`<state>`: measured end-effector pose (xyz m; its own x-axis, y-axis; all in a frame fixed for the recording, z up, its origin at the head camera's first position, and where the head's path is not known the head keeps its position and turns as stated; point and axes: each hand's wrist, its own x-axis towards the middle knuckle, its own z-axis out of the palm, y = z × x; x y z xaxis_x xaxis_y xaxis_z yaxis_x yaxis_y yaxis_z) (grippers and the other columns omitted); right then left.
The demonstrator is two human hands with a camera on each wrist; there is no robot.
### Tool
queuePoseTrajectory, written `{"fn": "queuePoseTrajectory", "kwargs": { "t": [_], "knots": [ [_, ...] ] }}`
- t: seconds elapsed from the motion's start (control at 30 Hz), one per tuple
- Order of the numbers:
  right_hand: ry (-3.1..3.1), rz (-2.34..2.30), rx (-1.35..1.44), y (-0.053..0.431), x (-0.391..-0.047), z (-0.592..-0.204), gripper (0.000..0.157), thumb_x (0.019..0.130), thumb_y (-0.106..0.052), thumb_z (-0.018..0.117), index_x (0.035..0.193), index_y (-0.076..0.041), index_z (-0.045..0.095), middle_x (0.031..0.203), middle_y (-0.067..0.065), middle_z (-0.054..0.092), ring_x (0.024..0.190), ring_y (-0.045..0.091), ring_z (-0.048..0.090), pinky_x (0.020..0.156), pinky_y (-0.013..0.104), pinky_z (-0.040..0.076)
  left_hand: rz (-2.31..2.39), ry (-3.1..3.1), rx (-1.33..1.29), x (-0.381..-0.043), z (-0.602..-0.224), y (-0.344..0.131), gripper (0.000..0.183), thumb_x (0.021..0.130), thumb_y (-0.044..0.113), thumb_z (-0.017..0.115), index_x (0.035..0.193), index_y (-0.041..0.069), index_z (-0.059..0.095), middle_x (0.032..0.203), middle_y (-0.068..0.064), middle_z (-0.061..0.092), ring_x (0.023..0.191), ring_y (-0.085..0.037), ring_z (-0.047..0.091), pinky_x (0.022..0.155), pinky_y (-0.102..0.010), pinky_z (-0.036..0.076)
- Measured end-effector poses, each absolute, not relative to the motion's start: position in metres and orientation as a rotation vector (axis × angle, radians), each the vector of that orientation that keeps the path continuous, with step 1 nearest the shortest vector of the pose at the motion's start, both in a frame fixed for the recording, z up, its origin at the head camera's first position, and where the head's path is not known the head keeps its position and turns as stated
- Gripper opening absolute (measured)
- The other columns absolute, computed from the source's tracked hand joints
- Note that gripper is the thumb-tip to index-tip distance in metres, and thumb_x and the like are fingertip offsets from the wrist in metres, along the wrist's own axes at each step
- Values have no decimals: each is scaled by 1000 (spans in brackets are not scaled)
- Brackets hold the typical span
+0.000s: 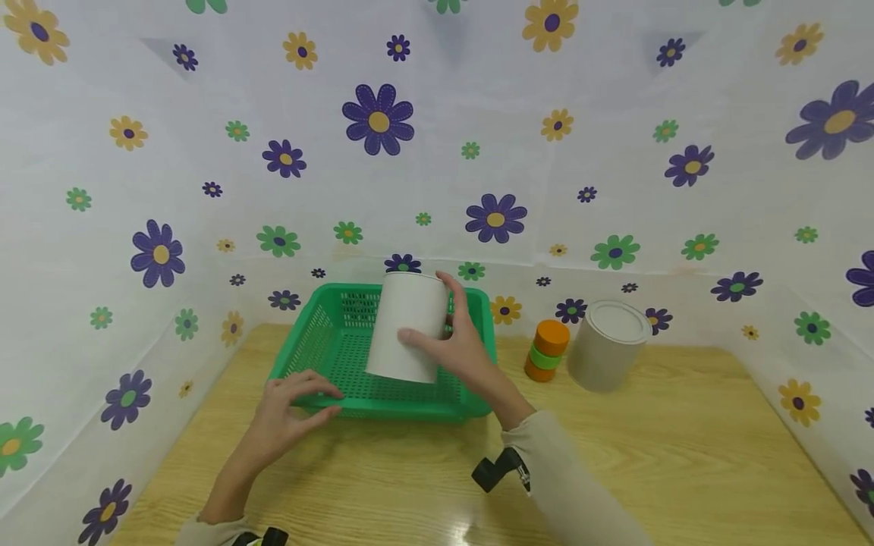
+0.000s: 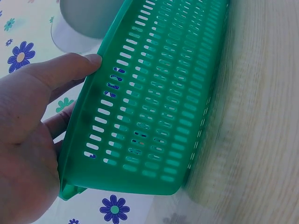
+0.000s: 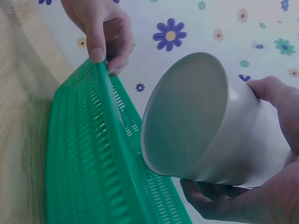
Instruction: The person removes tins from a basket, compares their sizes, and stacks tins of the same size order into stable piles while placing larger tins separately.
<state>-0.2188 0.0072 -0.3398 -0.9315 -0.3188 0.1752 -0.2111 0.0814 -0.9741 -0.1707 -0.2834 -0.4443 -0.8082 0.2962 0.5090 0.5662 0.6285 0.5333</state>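
My right hand (image 1: pixel 464 345) grips a white cylindrical can (image 1: pixel 403 337) from its right side, fingers at the far side and thumb across the near side. Tilted, the can overlaps the middle of a green plastic basket (image 1: pixel 403 409) in the head view. Its smooth greyish end (image 3: pixel 187 114) faces the right wrist camera. At the basket's front left, my left hand (image 1: pixel 290 413) pinches the rim, with the thumb outside and the fingers over the inner side. The basket's slotted wall (image 2: pixel 140 107) fills much of the left wrist view.
Right of the basket, a small orange container with a green band (image 1: pixel 546 353) stands beside a larger pale can with a ringed top (image 1: pixel 610 345). All stand on a wood-grain table (image 1: pixel 683 455). White flower-printed sheeting (image 1: pixel 437 182) encloses the back and sides.
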Motion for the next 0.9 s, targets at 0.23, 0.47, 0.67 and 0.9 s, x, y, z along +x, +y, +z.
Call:
{"fn": "queuePoseTrajectory", "kwargs": {
  "t": [0.23, 0.47, 0.67, 0.9],
  "knots": [
    [2245, -2066, -581, 32, -206, -337, 90, 84, -18, 72, 147, -38, 11, 132, 17, 37, 108, 38, 53, 71, 46, 53, -1001, -2466, -699, -171, -444, -282, 20, 79, 23, 78, 97, 28, 70, 98, 14, 64, 97, -7, 55, 78, -40, 23],
    [2268, -2115, -591, 59, -195, -338, 92, 84, -14, 72, 147, -39, 10, 134, 18, 38, 113, 41, 52, 75, 51, 51, -1001, -2460, -706, -171, -447, -284, 19, 80, 23, 77, 96, 29, 69, 96, 14, 64, 96, -7, 56, 80, -40, 23],
    [2342, -2106, -593, 82, -182, -341, 93, 84, -11, 72, 147, -35, 9, 137, 18, 37, 116, 43, 49, 77, 53, 50, -1006, -2470, -697, -171, -446, -283, 21, 80, 25, 77, 98, 30, 69, 98, 16, 63, 98, -6, 55, 81, -41, 23],
    [2440, -2113, -634, 107, -170, -351, 95, 82, -6, 72, 149, -31, 8, 137, 17, 38, 119, 41, 48, 81, 54, 48, -996, -2469, -700, -172, -448, -284, 20, 80, 25, 77, 98, 31, 69, 98, 17, 63, 98, -6, 55, 80, -41, 23]
  ]
}}
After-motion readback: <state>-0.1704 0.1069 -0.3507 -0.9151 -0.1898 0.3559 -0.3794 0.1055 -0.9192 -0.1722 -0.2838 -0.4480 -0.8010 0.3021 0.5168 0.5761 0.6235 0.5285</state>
